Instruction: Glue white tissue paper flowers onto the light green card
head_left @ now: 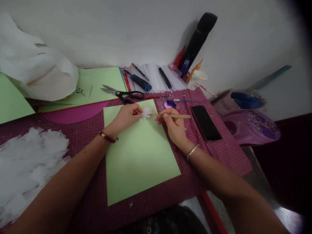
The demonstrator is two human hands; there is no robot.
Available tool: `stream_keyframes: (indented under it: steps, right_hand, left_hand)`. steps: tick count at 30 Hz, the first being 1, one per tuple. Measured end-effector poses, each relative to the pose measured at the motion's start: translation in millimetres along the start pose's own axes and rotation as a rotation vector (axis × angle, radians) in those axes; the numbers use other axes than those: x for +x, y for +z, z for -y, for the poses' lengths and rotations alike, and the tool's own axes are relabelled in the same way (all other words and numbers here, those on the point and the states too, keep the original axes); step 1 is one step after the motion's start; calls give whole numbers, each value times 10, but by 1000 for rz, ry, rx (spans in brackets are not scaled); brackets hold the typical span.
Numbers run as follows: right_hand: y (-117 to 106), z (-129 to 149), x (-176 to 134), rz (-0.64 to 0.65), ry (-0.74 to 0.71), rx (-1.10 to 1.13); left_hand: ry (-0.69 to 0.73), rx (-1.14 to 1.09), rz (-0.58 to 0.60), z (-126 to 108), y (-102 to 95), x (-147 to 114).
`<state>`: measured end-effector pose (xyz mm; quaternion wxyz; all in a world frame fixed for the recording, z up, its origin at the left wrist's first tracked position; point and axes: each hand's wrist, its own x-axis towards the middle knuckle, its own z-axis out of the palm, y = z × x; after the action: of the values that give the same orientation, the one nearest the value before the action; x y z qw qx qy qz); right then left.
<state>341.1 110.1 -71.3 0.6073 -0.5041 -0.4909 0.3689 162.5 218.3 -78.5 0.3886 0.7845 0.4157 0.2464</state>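
A light green sheet of paper (141,162) lies on the table, with a small crumpled piece of white tissue paper (145,112) near its top edge. My left hand (127,116) is closed in a pinch at the left side of this white piece. My right hand (174,126) grips a light brown wooden stick (179,116) like a pen. The stick points left, its tip touching or just over the white piece; I cannot tell which. Beyond my left hand lie black-handled scissors (124,94), their blades apart.
A heap of white tissue pieces (29,165) covers the left side. A phone (206,123) lies right of my right hand. Behind are a blue stapler (140,82), a black marker (165,78), a paper cup (200,76) and a large white bundle (48,68). Bags stand beyond the right edge.
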Motion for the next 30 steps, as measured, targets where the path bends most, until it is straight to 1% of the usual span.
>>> stream_keyframes:
  steps: [4, 12, 15, 18, 21, 25, 27, 28, 30]
  right_hand:
    - [40, -59, 6, 98, -3, -75]
    - [19, -178, 6, 179, -109, -269]
    - [6, -158, -12, 220, -176, -396]
    - [2, -120, -26, 273, -285, -505]
    - [11, -79, -41, 353, -366, -640]
    - [21, -24, -82, 481, -424, -875]
    - [8, 0, -102, 495, -428, -848]
    - [-4, 8, -107, 466, -415, -772]
    - [-37, 10, -99, 319, -324, -528]
  left_hand:
    - [-3, 21, -16, -37, -1, -2]
    - [4, 25, -55, -35, 20, 0]
    - [20, -38, -116, -55, 16, -24]
    - [-20, -114, -168, -97, 0, -59]
    - [-65, -167, -182, -121, -10, -79]
    - [-37, -152, -179, -113, -13, -84]
    - [-26, -144, -176, -104, -16, -86]
    - [-25, -143, -171, -100, -18, -87]
    - [-31, -150, -160, -91, -17, -83]
